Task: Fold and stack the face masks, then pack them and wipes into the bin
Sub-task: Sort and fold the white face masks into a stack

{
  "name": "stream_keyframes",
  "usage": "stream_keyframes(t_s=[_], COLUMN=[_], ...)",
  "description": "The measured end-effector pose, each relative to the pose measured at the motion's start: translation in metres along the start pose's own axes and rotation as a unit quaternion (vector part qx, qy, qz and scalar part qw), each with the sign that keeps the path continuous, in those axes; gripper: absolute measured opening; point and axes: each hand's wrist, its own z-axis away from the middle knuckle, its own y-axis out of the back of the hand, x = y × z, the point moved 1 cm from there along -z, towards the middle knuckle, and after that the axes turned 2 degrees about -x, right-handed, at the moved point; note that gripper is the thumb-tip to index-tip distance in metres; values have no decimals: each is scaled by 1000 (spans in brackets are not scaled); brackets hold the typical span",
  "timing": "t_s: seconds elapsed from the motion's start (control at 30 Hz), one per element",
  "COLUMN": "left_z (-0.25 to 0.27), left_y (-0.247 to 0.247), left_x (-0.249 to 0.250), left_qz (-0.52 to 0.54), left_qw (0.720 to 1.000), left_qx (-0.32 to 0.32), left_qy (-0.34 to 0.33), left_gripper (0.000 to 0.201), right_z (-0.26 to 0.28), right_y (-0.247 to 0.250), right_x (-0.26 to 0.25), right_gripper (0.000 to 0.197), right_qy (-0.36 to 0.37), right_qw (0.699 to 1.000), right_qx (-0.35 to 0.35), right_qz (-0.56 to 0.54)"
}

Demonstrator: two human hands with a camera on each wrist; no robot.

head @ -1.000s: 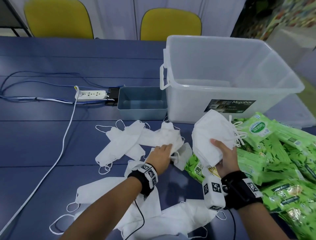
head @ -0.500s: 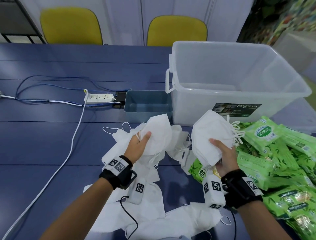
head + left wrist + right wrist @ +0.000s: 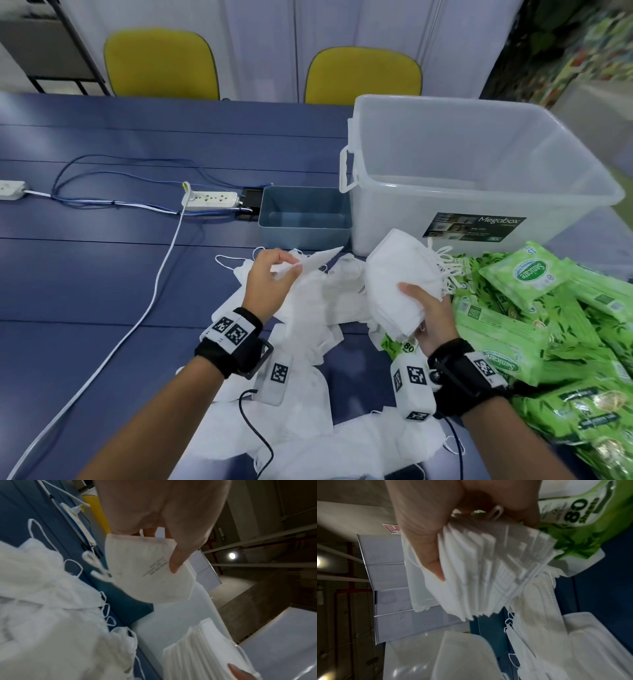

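Observation:
My left hand (image 3: 274,274) holds one folded white mask (image 3: 317,262) lifted edge-on above the loose white masks (image 3: 308,404) strewn on the blue table. The left wrist view shows that mask (image 3: 147,573) pinched under my thumb. My right hand (image 3: 428,308) grips a thick stack of folded masks (image 3: 400,277), thumb on top, ear loops trailing right; the stack (image 3: 488,568) fans out in the right wrist view. The clear plastic bin (image 3: 479,164) stands empty behind. Green wipe packs (image 3: 548,325) are heaped at the right.
A small grey-blue tray (image 3: 305,216) sits left of the bin. A white power strip (image 3: 212,200) with cables (image 3: 137,308) lies on the left half of the table. Two yellow chairs (image 3: 161,65) stand beyond the far edge.
My left hand picked a mask off the pile, raised it and turned it edge-on, closer to the stack. The right hand kept its stack about where it was.

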Motion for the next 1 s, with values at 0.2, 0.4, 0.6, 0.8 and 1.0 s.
stream_keyframes(t_s=[0.2,0.4,0.6,0.8,1.0], left_z=[3,5,11,13,14], left_y=[2,-9,-27,-24,-36], left_x=[37,46,46,53,49], left_qz=[-47,41,120,114,-14], left_qw=[989,981,975,957,959], left_qx=[-12,-89,-185,-265,-271], left_qy=[-137,-168,-35,-28,-84], left_gripper=[23,37,52,37,17], right_z=[2,2,5,8,12], right_y=[-8,-14,-20,-19,-24], right_x=[4,4,7,15,22], right_gripper=[87,97,92,85,74], right_qy=[-16,-21,-22,-23,-48], right_qw=[999,998,996,994,990], right_qx=[-32,-50,-75,-88,-117], right_qz=[24,30,36,59,62])
